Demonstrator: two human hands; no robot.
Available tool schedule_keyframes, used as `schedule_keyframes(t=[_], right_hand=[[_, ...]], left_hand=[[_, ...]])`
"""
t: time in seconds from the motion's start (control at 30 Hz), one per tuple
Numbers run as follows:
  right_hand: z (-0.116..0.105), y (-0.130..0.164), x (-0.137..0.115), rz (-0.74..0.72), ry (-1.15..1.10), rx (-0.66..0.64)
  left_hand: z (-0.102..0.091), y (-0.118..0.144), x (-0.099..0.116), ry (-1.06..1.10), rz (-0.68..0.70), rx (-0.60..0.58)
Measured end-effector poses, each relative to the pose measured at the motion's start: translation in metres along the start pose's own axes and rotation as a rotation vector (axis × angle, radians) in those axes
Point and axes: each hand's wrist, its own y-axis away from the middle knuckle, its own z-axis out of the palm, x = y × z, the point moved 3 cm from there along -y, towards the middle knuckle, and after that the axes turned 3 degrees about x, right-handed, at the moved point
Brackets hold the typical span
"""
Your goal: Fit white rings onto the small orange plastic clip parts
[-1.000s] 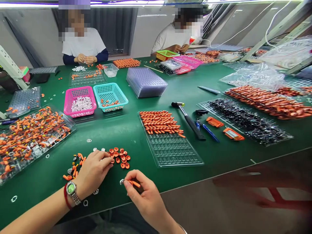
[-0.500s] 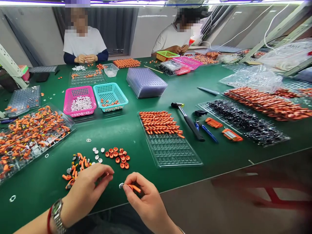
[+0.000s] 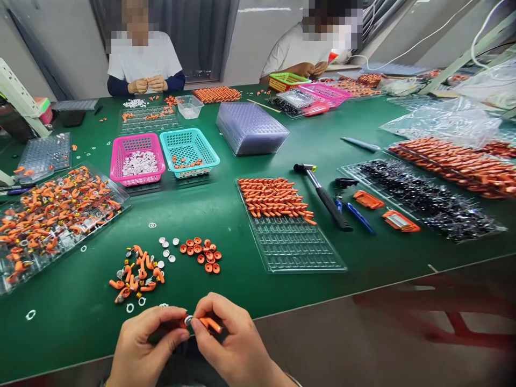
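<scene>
Both hands meet at the near edge of the green table (image 3: 226, 215). Right hand (image 3: 236, 344) pinches a small orange curved piece (image 3: 210, 323) between thumb and forefinger, its tip with a pale round end pointing left. Left hand (image 3: 139, 349) closes thumb and fingertips on a small part at that same tip, too small to identify; the fingertips of the two hands almost touch. Just beyond the hands lie a loose heap of orange curved pieces (image 3: 137, 271), a cluster of orange round caps (image 3: 201, 252) and a few white discs (image 3: 166, 248). Farther right sits a clear grid tray (image 3: 298, 247), its far half filled with rows of orange pieces. Across the table two people work with their own hands.
</scene>
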Motion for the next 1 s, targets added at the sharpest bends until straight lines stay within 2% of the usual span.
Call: schedule_keyframes(t=[0.3,0.5,0.83,1.0], right_hand=[[0.002,-0.001,-0.005,-0.065,0.103,0.003],[0.003,0.0,-0.006,-0.047,0.072,-0.004],[0.013,0.004,0.002,0.134,-0.129,-0.061],[0.014,0.004,0.002,0.209,-0.249,-0.119]], left_hand=[[-0.001,0.006,-0.004,-0.133,0.128,-0.03],[-0.001,0.007,-0.002,-0.14,0.164,-0.01],[0.001,0.013,0.002,-0.039,0.143,0.12],[-0.003,0.015,0.001,-0.01,0.198,0.042]])
